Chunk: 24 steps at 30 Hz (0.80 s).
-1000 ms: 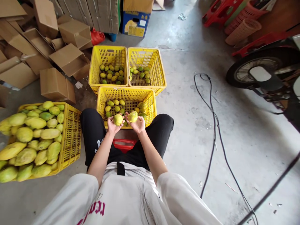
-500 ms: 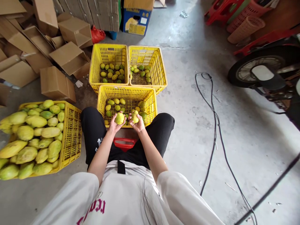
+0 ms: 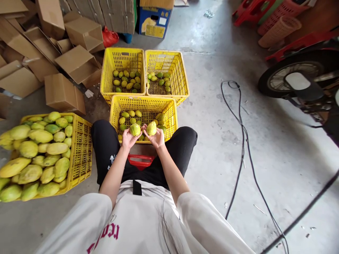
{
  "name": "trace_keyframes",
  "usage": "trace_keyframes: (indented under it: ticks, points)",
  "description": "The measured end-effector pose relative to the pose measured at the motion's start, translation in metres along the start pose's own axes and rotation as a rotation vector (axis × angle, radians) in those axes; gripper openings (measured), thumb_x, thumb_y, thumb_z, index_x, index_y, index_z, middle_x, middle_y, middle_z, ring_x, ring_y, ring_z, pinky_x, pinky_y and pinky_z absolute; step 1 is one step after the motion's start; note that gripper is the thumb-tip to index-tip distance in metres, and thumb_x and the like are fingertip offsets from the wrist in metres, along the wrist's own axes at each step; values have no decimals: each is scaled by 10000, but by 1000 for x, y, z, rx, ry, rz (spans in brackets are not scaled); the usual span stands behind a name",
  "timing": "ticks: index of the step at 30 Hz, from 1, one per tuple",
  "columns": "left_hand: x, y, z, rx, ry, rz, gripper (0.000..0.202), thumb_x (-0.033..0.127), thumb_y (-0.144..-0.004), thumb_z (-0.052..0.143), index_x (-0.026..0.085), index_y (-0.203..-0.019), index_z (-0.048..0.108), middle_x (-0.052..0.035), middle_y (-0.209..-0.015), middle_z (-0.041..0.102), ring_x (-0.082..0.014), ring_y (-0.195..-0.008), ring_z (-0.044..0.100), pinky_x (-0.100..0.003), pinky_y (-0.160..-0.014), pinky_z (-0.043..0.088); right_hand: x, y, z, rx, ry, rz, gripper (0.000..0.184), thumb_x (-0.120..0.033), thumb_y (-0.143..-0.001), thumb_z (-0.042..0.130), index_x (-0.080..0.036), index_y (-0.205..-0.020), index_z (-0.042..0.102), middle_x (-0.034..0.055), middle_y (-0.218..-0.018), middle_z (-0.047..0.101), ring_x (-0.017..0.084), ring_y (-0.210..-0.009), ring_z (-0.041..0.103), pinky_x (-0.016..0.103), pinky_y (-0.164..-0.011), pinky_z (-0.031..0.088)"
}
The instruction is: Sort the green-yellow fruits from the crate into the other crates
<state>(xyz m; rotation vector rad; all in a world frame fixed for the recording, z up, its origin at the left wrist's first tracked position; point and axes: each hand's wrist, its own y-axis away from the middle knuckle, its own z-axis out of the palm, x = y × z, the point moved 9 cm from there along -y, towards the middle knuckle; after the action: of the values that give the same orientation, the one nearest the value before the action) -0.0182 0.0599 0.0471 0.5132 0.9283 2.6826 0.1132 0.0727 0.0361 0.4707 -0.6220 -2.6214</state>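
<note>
Pink lettering on white shirt, unreadable; mangoes unlabelled.

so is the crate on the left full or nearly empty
Full: the yellow crate on the left is heaped with mangoes above its rim.

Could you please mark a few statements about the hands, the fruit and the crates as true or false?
1. Each hand holds one fruit: the left hand a green-yellow fruit, the right hand a yellow fruit. True.
2. The hands are above the near crate. True.
3. The full crate at the person's left is empty. False: it is heaped with large fruit.
4. Only one crate stands behind the near one. False: two stand side by side, the far left crate and the far right crate.
</note>
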Motion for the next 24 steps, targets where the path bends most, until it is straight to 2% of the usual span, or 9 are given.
trace_keyframes:
  ticks: [4, 6, 8, 11, 14, 16, 19, 22, 24]
  points:
    - [-9, 0, -3, 13, -87, -87, 392, 296, -1111, 415, 135, -1369, 662, -80, -850, 785, -221, -842, 796, -351, -869, 657, 9, -4, -8, 13, 64, 69, 241, -388, -966, 597, -202, -1101, 672, 63, -964, 814, 178, -841, 787, 244, -662, 673]
    - [-14, -1, -6, 22, -135, -125, 409, 288, -1115, 414, 119, -1397, 657, -71, -847, 784, -176, -730, 764, -277, -765, 641, 10, -4, -12, 37, 96, 69, 194, -351, -924, 668, -223, -1070, 665, 32, -901, 808, 173, -791, 782, 251, -672, 686]
    - [-17, -2, -9, 40, -165, -140, 414, 287, -1110, 435, 108, -1407, 661, -78, -872, 792, -162, -704, 752, -249, -719, 627, 9, -4, -14, 65, 121, 49, 203, -257, -884, 694, -252, -1084, 656, -5, -886, 801, 169, -790, 786, 285, -727, 710]
    - [-18, -3, -12, 75, -191, -156, 376, 299, -1105, 459, 104, -1313, 703, -102, -883, 797, -180, -759, 779, -246, -704, 626, 11, -3, -14, 89, 138, 55, 292, -173, -866, 673, -270, -1140, 649, -11, -899, 793, 146, -772, 778, 241, -691, 690]
    - [-16, -2, -12, 93, -166, -159, 414, 387, -1105, 433, 110, -1191, 728, -143, -910, 802, -250, -917, 816, -316, -777, 666, 12, -3, -11, 87, 114, 71, 250, -233, -900, 653, -254, -1150, 646, 12, -877, 783, 143, -740, 759, 198, -626, 645]
    - [-14, -1, -11, 87, -111, -153, 463, 430, -1086, 403, 117, -1195, 727, -171, -972, 809, -314, -1055, 809, -441, -890, 684, 9, -3, -9, 74, 71, 59, 241, -322, -924, 627, -238, -1150, 643, 40, -911, 793, 173, -777, 764, 255, -662, 667]
    - [-11, 0, -9, 85, -27, -117, 459, 330, -1021, 391, 131, -1282, 711, -178, -1050, 817, -349, -1179, 776, -582, -1014, 643, 2, -1, -6, 56, -5, 15, 319, -352, -914, 535, -216, -1183, 640, 106, -1066, 812, 247, -961, 786, 429, -819, 707]
    - [-7, -1, -9, 94, 0, -67, 454, 246, -996, 393, 119, -1303, 702, -174, -1042, 818, -327, -1168, 778, -560, -1046, 630, -2, 0, -3, 48, -34, -11, 388, -273, -858, 507, -204, -1216, 639, 127, -1121, 811, 292, -1144, 764, 569, -974, 672]
    - [-6, -2, -7, 81, -19, -42, 402, 246, -1039, 383, 115, -1237, 708, -156, -995, 814, -279, -1048, 801, -462, -987, 658, -2, 0, -2, 49, -20, -14, 367, -260, -871, 522, -187, -1209, 642, 133, -1103, 813, 291, -1160, 763, 563, -1001, 667]
